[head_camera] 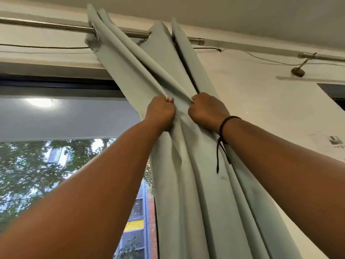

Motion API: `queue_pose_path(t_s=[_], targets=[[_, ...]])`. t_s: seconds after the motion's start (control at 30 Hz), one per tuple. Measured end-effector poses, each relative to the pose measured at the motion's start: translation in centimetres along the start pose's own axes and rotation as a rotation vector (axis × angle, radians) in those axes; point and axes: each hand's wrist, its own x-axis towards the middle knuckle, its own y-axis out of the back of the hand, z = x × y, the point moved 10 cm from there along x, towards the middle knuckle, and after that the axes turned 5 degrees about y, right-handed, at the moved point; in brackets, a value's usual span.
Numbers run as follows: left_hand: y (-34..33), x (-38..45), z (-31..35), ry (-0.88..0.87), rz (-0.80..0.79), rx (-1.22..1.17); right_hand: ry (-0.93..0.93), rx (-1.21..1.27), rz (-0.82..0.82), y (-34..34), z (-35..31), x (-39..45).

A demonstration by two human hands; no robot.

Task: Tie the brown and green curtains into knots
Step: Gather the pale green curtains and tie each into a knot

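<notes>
Both forearms fill the lower part of the view, reaching up to the green curtain [196,165], which hangs from a metal rod [56,27] just under the ceiling, beside the window [65,165]. The left hand [161,113] has its fingers curled round a bunch of folds; the right hand [207,109], with a black cord [222,143] at the wrist, grips the neighbouring folds just beside it, the two fists near each other high on the drape. The cloth looks soft and limp, fairly thick, probably weighty enough to drag on a knot; it should gather easily and not slip much. Taking hold lower down, where more length hangs free, would likely suit knotting better. Its long axis runs top to bottom, leaning slightly right toward the floor. No knot shows yet, and the lower end is out of view, so I cannot tell its full length
</notes>
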Motion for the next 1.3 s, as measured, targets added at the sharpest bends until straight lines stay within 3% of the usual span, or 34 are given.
queue_pose_path(t_s=[0.13, 0.2, 0.33, 0.43, 0.5, 0.53, 0.6, 0.63, 0.7, 0.77, 0.87, 0.97, 1.1, 1.2, 1.3], targets=[[4.1, -1.5, -2.7, 0.102, -0.064, 0.099, 0.067, 0.035, -0.048, -1.8, -5.0, -1.3], [6.2, -2.3, -4.4, 0.185, -0.09, 0.006, 0.157, 0.034, -0.127, -4.1, -9.8, -2.6], [11.9, -3.2, -8.2, 0.371, -0.005, -0.236, 0.341, 0.037, -0.491, -10.1, -18.4, -5.0], [17.3, -2.4, -9.8, 0.287, 0.138, -0.052, 0.204, 0.371, -0.744, -11.3, -19.4, -5.6], [19.8, -2.3, -9.9, 0.249, 0.2, 0.097, 0.115, 0.463, -0.66, -10.0, -17.9, -3.9], [20.5, -2.3, -9.7, 0.232, 0.199, 0.151, 0.076, 0.372, -0.499, -8.5, -16.1, -2.2], [21.0, -2.1, -9.1, 0.195, 0.173, 0.223, -0.088, -0.061, -0.049, -3.5, -10.6, 0.2], [21.1, -1.9, -8.8, 0.178, 0.163, 0.254, -0.203, -0.194, 0.061, -1.9, -7.4, 0.1], [21.5, -1.7, -8.5, 0.157, 0.148, 0.309, -0.405, -0.184, 0.051, -1.9, -2.3, -0.7], [22.0, -1.9, -8.8, 0.159, 0.15, 0.332, -0.472, 0.045, -0.039, -4.5, 0.5, -1.2], [22.3, -2.6, -9.7, 0.176, 0.118, 0.324, -0.361, 0.167, -0.012, -5.9, -0.4, -1.8], [22.1, -2.7, -10.6, 0.186, 0.057, 0.223, -0.275, -0.095, 0.09, -5.3, -3.2, -1.8], [22.8, -2.8, -11.0, 0.161, 0.069, 0.153, -0.025, -0.264, 0.005, -7.6, -13.2, -0.3], [23.3, -3.7, -11.1, 0.154, 0.115, 0.059, 0.116, -0.157, 0.007, -7.6, -22.0, 1.4], [24.2, -4.1, -11.6, 0.193, 0.217, -0.22, 0.34, 0.009, -0.014, -7.5, -31.8, 1.4]])
